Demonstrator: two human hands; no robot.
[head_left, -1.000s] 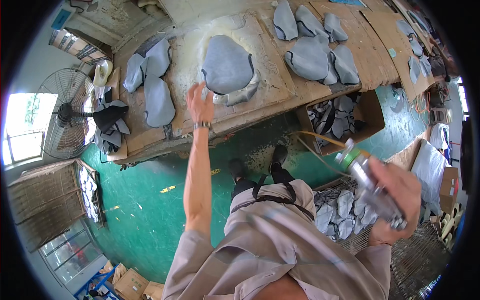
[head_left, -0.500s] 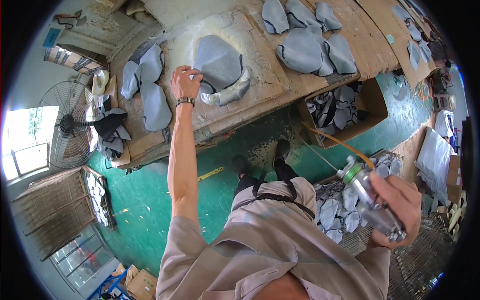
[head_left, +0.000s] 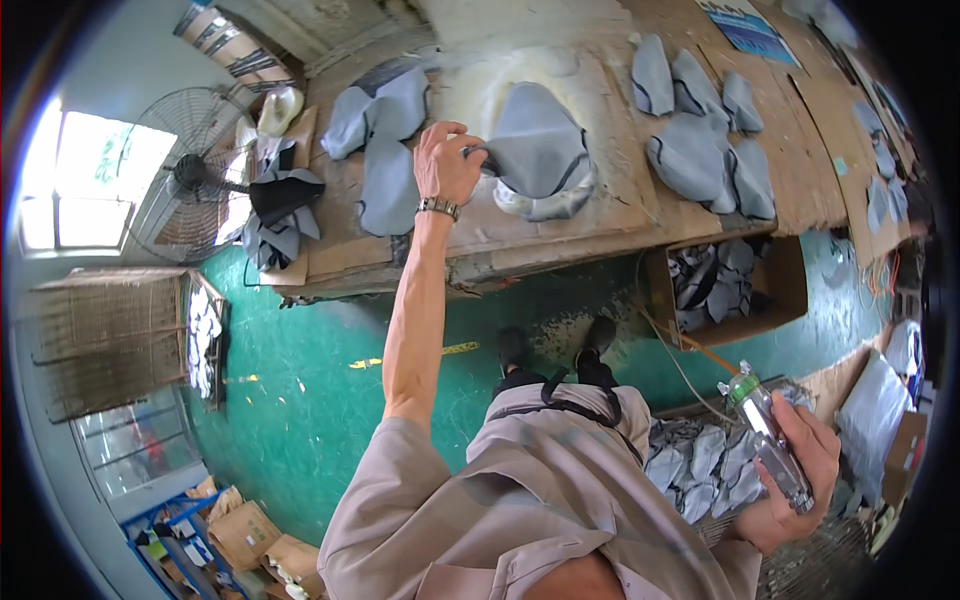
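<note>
My left hand (head_left: 448, 165) is at the worktable, thumb and fingers pinched on the left edge of a rounded grey fabric piece (head_left: 540, 140) with dark edging. That piece lies partly over a pale, crescent-shaped padded part (head_left: 550, 204), whose lower rim shows below it. Off to the right, above the floor, my right hand (head_left: 808, 450) wraps around a metal spray gun (head_left: 768, 430) with a green ring; a hose runs from its front end toward the table. Whether a finger presses a trigger is hidden.
More grey fabric pieces lie on the worktable (head_left: 470, 262), left (head_left: 388, 175) and right (head_left: 690, 155). An open cardboard box (head_left: 780, 290) of pieces stands under its right side. A heap of grey pieces (head_left: 700, 465) lies below. A wire fan (head_left: 190, 175) stands at the left.
The view has shifted, so the table sits further right. My left hand has drawn the fabric piece's lower left edge over the pale part. My right hand still holds the spray gun.
</note>
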